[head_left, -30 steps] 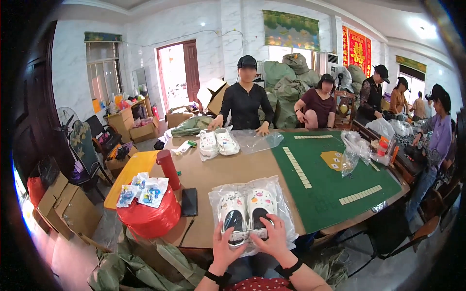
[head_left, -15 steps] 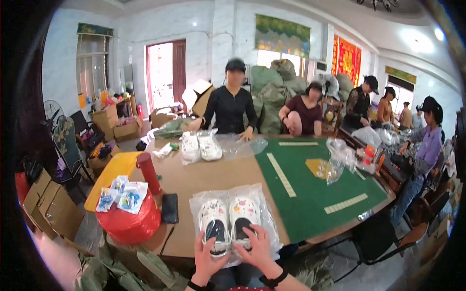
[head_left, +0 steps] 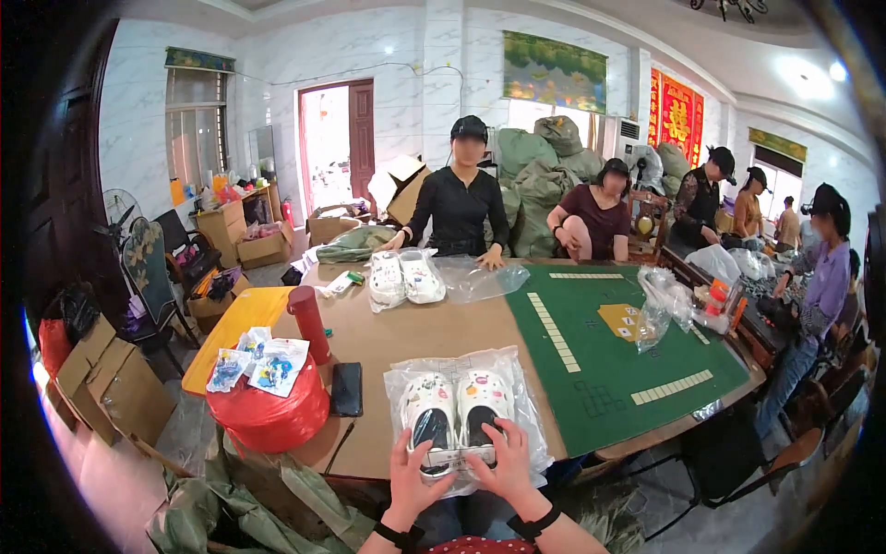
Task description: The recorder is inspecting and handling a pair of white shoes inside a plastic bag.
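A pair of white clogs (head_left: 456, 399) with colourful charms and dark insoles lies side by side at the table's near edge. They rest in a clear plastic bag (head_left: 528, 445), toes pointing away from me. My left hand (head_left: 415, 478) grips the left clog's heel end, fingers on top and thumb at the near end. On the other clog, my right hand (head_left: 504, 464) holds the heel end in the same way, its fingers curled over the opening. Both thumbs come close together between the heels. Dark bands circle both wrists.
Left of the clogs are a dark phone (head_left: 347, 390), a red flask (head_left: 309, 325) and a red plastic-wrapped roll (head_left: 268, 411) with small packets on top. Across the table, a person stands behind another bagged pair of clogs (head_left: 407, 280). A green mat (head_left: 591, 388) with tile rows lies right.
The whole view has swung slightly left, so things sit further right in the picture. Both hands stay on the clogs with almost the same grip.
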`<state>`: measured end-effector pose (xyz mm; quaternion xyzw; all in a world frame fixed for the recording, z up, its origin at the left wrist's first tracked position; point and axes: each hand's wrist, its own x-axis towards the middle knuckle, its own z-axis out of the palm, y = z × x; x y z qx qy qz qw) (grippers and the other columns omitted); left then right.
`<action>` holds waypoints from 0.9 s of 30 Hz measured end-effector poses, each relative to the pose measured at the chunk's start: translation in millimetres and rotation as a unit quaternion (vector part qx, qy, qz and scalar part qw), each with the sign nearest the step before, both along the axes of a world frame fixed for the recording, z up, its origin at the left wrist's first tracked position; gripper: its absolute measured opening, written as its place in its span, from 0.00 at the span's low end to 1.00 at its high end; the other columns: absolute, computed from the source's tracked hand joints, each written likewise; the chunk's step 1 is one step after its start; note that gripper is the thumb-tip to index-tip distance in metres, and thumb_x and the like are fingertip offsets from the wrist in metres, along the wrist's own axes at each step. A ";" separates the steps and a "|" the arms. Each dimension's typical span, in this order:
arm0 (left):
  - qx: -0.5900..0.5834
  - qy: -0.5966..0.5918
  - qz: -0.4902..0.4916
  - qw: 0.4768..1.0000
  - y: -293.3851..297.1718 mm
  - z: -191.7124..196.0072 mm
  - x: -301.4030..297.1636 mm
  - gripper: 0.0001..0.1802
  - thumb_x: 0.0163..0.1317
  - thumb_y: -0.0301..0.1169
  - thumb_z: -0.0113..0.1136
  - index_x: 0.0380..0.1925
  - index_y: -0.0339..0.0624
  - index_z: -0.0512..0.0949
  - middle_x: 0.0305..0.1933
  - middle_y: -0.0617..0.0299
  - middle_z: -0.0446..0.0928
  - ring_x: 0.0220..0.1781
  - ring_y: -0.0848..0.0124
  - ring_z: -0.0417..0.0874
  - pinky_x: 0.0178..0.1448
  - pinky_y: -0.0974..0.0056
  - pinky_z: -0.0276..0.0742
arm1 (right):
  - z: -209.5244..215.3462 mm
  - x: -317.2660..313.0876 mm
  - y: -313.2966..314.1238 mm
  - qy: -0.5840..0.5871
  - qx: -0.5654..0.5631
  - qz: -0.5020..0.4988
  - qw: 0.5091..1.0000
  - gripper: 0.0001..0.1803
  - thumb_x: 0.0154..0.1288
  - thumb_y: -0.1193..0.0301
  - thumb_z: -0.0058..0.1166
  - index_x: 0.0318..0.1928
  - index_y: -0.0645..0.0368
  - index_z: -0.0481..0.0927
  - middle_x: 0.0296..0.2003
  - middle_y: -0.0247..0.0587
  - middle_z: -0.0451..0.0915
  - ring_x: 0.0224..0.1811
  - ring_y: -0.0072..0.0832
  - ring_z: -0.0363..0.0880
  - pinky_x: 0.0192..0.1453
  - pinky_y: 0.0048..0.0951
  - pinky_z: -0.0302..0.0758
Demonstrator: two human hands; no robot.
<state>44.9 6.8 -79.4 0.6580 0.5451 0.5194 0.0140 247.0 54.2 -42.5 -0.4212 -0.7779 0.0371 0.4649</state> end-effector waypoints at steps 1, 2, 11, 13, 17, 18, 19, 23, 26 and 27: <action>0.001 0.003 0.000 1.000 0.2 0.1 -0.9 0.41 0.43 0.45 0.81 0.59 0.48 0.74 0.73 0.41 0.62 0.73 0.43 0.65 0.71 0.45 0.66 | 0.6 -1.0 -0.7 0.000 0.000 -0.001 1.000 0.33 0.58 0.56 0.68 0.60 0.59 0.76 0.60 0.54 0.69 0.63 0.53 0.66 0.67 0.51 0.65; 0.001 0.002 0.000 1.000 0.3 -0.2 -1.4 0.41 0.43 0.45 0.81 0.59 0.48 0.74 0.73 0.41 0.62 0.73 0.43 0.65 0.71 0.45 0.66 | 1.2 -1.3 -1.2 -0.001 -0.001 -0.002 1.000 0.33 0.58 0.55 0.68 0.60 0.59 0.76 0.60 0.54 0.69 0.63 0.53 0.66 0.67 0.51 0.65; -0.009 -0.025 -0.006 1.000 -3.8 6.2 -1.3 0.42 0.42 0.41 0.81 0.60 0.48 0.73 0.74 0.42 0.60 0.74 0.43 0.65 0.72 0.47 0.68 | -1.3 -1.4 -7.2 0.010 0.001 0.002 1.000 0.33 0.58 0.54 0.67 0.59 0.59 0.76 0.59 0.53 0.70 0.62 0.52 0.67 0.67 0.50 0.65; 0.006 -0.003 -0.004 1.000 3.3 -0.2 -4.0 0.42 0.42 0.41 0.81 0.59 0.48 0.74 0.74 0.41 0.59 0.73 0.43 0.65 0.72 0.46 0.67 | -4.2 -3.4 5.8 0.005 0.014 0.000 1.000 0.34 0.57 0.54 0.68 0.60 0.59 0.76 0.60 0.53 0.70 0.61 0.53 0.68 0.67 0.51 0.65; -0.005 -0.016 -0.009 1.000 2.0 0.6 -2.4 0.40 0.42 0.41 0.81 0.58 0.47 0.75 0.74 0.40 0.60 0.72 0.42 0.66 0.72 0.46 0.67 | -3.9 -2.2 3.3 0.009 0.010 -0.001 1.000 0.34 0.58 0.54 0.67 0.60 0.58 0.75 0.60 0.52 0.69 0.62 0.52 0.67 0.67 0.51 0.65; -0.007 -0.029 -0.015 0.999 -0.6 1.5 -1.5 0.40 0.42 0.41 0.81 0.58 0.46 0.75 0.73 0.40 0.61 0.72 0.42 0.66 0.71 0.46 0.68 | -3.2 -2.5 0.5 0.011 0.000 -0.008 1.000 0.34 0.57 0.55 0.68 0.60 0.58 0.76 0.60 0.52 0.69 0.62 0.52 0.67 0.67 0.50 0.65; -0.007 -0.028 -0.012 1.000 -3.7 1.8 -0.1 0.40 0.43 0.42 0.81 0.58 0.46 0.75 0.73 0.40 0.61 0.72 0.42 0.66 0.71 0.46 0.68 | -1.6 -1.7 -2.1 0.017 0.001 -0.004 1.000 0.33 0.57 0.55 0.68 0.59 0.58 0.76 0.60 0.52 0.70 0.62 0.52 0.67 0.66 0.50 0.66; 0.002 -0.007 -0.004 1.000 -2.7 2.4 -0.3 0.41 0.43 0.43 0.81 0.59 0.47 0.75 0.73 0.40 0.62 0.72 0.42 0.66 0.71 0.46 0.67 | -2.4 -0.8 1.2 0.017 0.013 0.001 1.000 0.32 0.57 0.55 0.69 0.58 0.60 0.77 0.59 0.53 0.71 0.63 0.51 0.67 0.66 0.49 0.66; -0.008 -0.015 -0.015 1.000 1.0 0.9 -0.7 0.41 0.43 0.43 0.81 0.59 0.47 0.75 0.73 0.41 0.61 0.73 0.43 0.65 0.72 0.46 0.66 | -1.5 -2.0 1.2 0.010 0.010 -0.007 1.000 0.33 0.57 0.56 0.69 0.58 0.61 0.77 0.59 0.53 0.71 0.63 0.51 0.67 0.67 0.49 0.65; -0.010 -0.016 -0.016 1.000 0.7 -0.1 -1.0 0.41 0.43 0.43 0.81 0.59 0.47 0.75 0.73 0.41 0.61 0.73 0.43 0.65 0.72 0.46 0.66 | 0.8 -2.5 0.6 0.014 0.005 -0.004 1.000 0.33 0.57 0.56 0.69 0.58 0.60 0.77 0.59 0.53 0.71 0.63 0.51 0.67 0.67 0.49 0.65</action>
